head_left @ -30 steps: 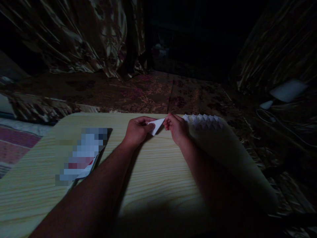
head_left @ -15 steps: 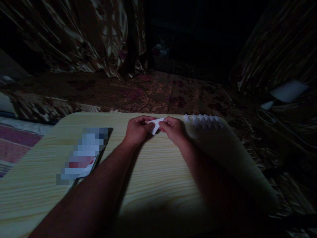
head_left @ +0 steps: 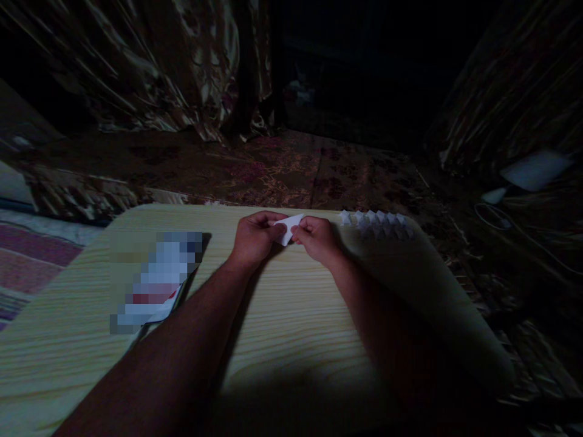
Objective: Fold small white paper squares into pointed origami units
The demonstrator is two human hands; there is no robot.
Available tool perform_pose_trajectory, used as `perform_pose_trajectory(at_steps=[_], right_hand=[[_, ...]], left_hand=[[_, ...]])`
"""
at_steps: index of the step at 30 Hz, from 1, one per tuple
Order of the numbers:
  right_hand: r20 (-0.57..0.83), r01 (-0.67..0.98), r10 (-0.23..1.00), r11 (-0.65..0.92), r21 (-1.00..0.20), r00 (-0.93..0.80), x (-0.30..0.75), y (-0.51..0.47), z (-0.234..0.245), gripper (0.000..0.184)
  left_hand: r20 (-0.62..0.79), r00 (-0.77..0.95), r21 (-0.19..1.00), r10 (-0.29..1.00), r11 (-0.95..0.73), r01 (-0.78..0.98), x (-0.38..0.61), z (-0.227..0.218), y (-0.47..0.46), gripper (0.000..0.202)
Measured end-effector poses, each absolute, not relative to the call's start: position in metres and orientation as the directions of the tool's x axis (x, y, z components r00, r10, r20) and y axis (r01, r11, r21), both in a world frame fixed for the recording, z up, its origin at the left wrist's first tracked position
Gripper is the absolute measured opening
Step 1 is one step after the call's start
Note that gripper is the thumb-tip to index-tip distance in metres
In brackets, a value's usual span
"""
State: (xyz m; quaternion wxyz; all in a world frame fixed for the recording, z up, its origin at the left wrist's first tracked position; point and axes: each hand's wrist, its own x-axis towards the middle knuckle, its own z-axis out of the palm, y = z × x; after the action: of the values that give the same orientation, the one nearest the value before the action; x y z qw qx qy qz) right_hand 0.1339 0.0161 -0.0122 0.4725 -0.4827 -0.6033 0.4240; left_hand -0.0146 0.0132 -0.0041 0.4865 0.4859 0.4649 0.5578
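Between my two hands is a small white piece of folded paper (head_left: 289,229), held just above the far part of the wooden table (head_left: 291,315). My left hand (head_left: 257,238) pinches its left side, thumb on top. At its right side, the thumb and fingers of my right hand (head_left: 315,237) are closed on the same paper. To the right of my right hand, several small white folded paper stars (head_left: 376,218) sit in rows near the table's far edge. The dim light hides the fine folds of the paper.
A flat item with a blurred-out surface (head_left: 159,282) lies on the table's left, beside my left forearm. Beyond the table stands a ledge with a patterned cover (head_left: 255,173), below curtains (head_left: 191,67). A white lamp (head_left: 535,171) with a cable is at the right.
Both hands keep their hold on the paper with only slight finger movement. The whole view has shifted a little; the stars stay in their rows.
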Motion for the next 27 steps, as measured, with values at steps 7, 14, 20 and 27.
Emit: perform_pose_trajectory(at_steps=[7, 14, 20, 27], right_hand=[[0.14, 0.231, 0.982, 0.166, -0.959, -0.126, 0.1319, 0.016, -0.0129, 0.02], [0.15, 0.261, 0.978, 0.184, -0.948, -0.142, 0.1321, 0.0149, -0.0105, 0.018], [0.134, 0.278, 0.979, 0.173, -0.945, -0.154, 0.1307, 0.0135, -0.0079, 0.012], [0.134, 0.336, 0.97, 0.196, -0.921, -0.201, 0.1305, 0.0087, -0.0031, 0.013]], left_hand=[[0.106, -0.082, 0.985, 0.991, -0.116, -0.127, -0.0147, -0.0062, 0.0148, 0.032], [0.115, -0.096, 0.982, 0.989, -0.127, -0.138, -0.0161, -0.0071, 0.0159, 0.03], [0.105, -0.106, 0.981, 0.989, -0.121, -0.154, -0.0172, -0.0068, 0.0165, 0.03], [0.126, -0.114, 0.974, 0.986, -0.145, -0.173, -0.0178, -0.0084, 0.018, 0.031]])
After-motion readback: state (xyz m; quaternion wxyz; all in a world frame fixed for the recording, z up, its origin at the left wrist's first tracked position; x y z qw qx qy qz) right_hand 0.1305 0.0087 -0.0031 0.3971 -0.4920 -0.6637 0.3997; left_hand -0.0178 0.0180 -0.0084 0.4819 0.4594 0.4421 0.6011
